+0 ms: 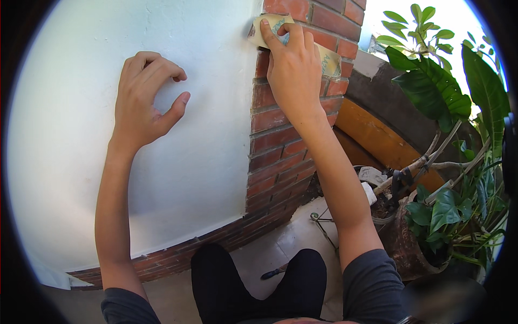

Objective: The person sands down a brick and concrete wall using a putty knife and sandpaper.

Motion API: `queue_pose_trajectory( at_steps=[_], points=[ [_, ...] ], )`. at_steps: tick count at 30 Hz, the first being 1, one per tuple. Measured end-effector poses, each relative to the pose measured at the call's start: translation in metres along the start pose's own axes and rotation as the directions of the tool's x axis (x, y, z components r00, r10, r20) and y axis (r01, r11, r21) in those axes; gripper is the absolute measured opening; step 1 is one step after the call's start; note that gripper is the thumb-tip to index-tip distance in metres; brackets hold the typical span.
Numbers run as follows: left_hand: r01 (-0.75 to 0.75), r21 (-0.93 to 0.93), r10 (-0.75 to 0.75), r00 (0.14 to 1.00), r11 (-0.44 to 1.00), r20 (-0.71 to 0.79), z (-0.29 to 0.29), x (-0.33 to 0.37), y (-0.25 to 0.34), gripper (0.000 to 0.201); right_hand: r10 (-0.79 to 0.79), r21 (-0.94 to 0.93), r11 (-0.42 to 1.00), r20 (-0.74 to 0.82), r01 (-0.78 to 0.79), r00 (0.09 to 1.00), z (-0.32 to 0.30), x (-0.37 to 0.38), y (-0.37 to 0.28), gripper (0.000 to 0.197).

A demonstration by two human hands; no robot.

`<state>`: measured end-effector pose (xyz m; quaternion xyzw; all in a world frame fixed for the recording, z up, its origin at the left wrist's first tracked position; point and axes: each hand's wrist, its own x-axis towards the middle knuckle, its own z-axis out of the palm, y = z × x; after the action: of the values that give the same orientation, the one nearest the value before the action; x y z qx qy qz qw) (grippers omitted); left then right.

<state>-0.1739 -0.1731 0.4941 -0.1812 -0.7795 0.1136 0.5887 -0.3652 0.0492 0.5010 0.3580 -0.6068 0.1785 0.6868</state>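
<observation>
A: What's covered by the right hand (294,70)?

B: The middle of the sandpaper (329,59), upper centre. Only its two ends show, and whether the palm presses flat on it can't be told.

A: And the left hand (143,102)?

B: At upper left the fingers curl inward, so their tips are hidden. Whether they touch the wall (81,162) is unclear.

A: Lower down?

B: The dark object (274,273) on the floor between the knees is too small to name. The pot (410,248) at lower right is half behind leaves, and the wire thing (322,227) beside it is hard to read.

A: The edges?

B: The black rim cuts off the plant (431,92) at right and the wall at left.
</observation>
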Motion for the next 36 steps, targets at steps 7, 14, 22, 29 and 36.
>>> queue_pose_trajectory(
  at_steps=[7,14,22,29,36],
  points=[
    [-0.009,-0.004,0.009,1.000,1.000,-0.001,0.000,-0.001,-0.001,0.026,0.016,0.002,1.000,0.046,-0.016,0.999,-0.002,-0.015,-0.002,0.050],
    [-0.003,-0.007,0.003,1.000,1.000,-0.011,-0.004,-0.002,-0.001,0.026,0.022,0.026,0.999,0.017,-0.023,1.000,-0.001,-0.002,-0.004,0.050],
    [-0.002,-0.049,0.001,1.000,0.999,-0.015,0.001,-0.009,0.002,0.023,0.041,0.126,0.991,-0.044,-0.035,0.998,0.008,-0.007,0.003,0.052],
    [0.128,-0.030,-0.130,0.989,0.991,-0.070,-0.001,-0.155,0.040,0.016,0.060,0.157,0.986,-0.020,-0.056,0.998,0.010,-0.020,0.001,0.051],
    [0.168,0.075,-0.166,0.986,0.983,-0.031,0.006,-0.214,0.047,0.015,0.046,0.179,0.983,-0.061,-0.035,0.997,0.010,-0.006,0.005,0.049]
  ],
)
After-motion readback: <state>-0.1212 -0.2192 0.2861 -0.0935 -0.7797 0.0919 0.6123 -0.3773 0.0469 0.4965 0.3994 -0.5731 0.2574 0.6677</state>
